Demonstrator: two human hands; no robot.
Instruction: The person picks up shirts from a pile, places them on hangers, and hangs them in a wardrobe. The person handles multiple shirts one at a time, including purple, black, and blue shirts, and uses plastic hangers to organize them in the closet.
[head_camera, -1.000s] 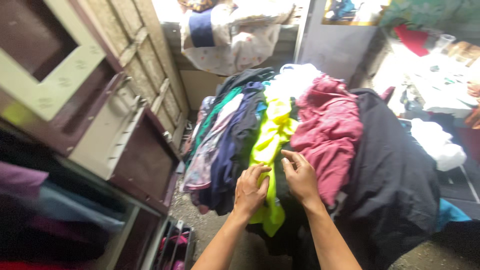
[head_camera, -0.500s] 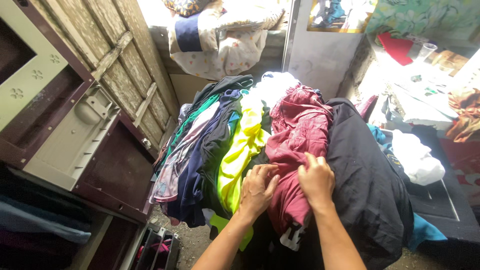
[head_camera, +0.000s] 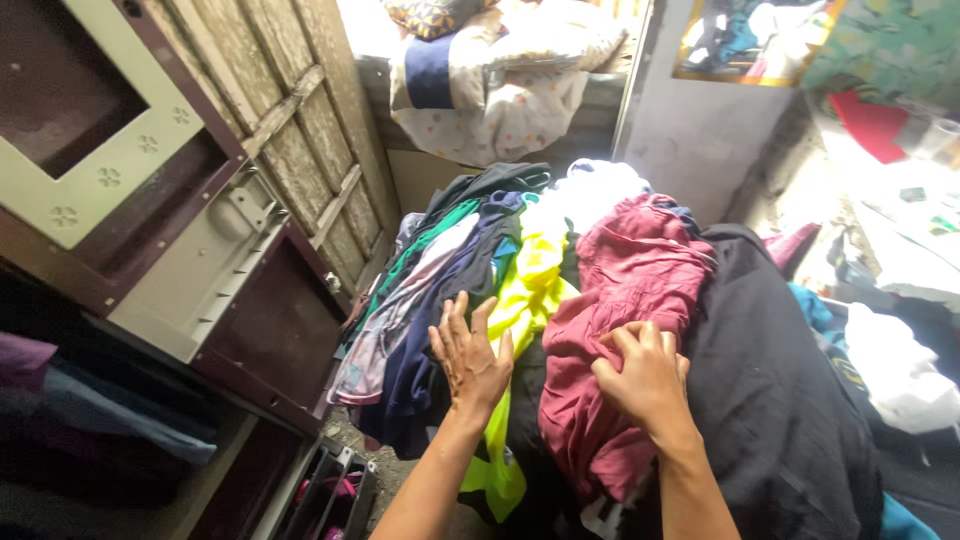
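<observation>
a: how many garments are you counting in that pile of clothes?

b: you're looking at six or so draped side by side: a black garment on the right, a maroon one, a neon yellow one, a navy one, a pale patterned one and a green one. deeper layers are hidden.

a: and your two hands?

b: your left hand is lying flat, fingers spread, across the navy and yellow cloth. your right hand is curling its fingers, bunching a fold of the maroon garment.

a: room around you?

b: an open brown cabinet door is standing just left of the pile, and a wooden door behind it. a white cloth is lying to the right.
</observation>
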